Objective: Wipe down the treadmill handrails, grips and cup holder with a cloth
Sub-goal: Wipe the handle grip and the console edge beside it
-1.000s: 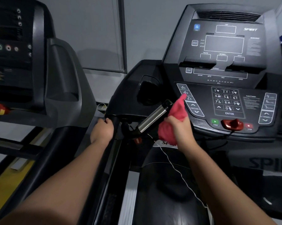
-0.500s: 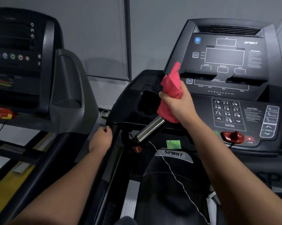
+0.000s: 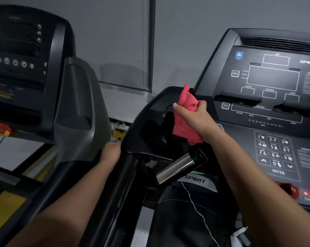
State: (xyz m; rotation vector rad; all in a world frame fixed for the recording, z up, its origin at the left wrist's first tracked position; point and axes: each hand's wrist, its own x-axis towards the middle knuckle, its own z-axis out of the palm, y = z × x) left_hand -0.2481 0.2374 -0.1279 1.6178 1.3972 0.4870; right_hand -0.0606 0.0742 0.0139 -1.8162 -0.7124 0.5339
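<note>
Right hand (image 3: pixel 195 116): fingers (image 3: pixel 201 104) clenched round the pink cloth (image 3: pixel 186 130), thumb across its left side. Cloth bunched; one tuft sticks up above the fist, the larger fold hangs below the palm. It sits over the right edge of the dark cup holder (image 3: pixel 159 131); contact cannot be told. Steel grip (image 3: pixel 177 166) slants just below the cloth, apart from it. Left hand (image 3: pixel 110 153): wrapped on the black handrail (image 3: pixel 123 177) beneath the console corner, fingertips hidden.

Cup holder (image 3: pixel 155 133) stands open (chrome bar (image 3: pixel 177 166) juts just below).
</note>
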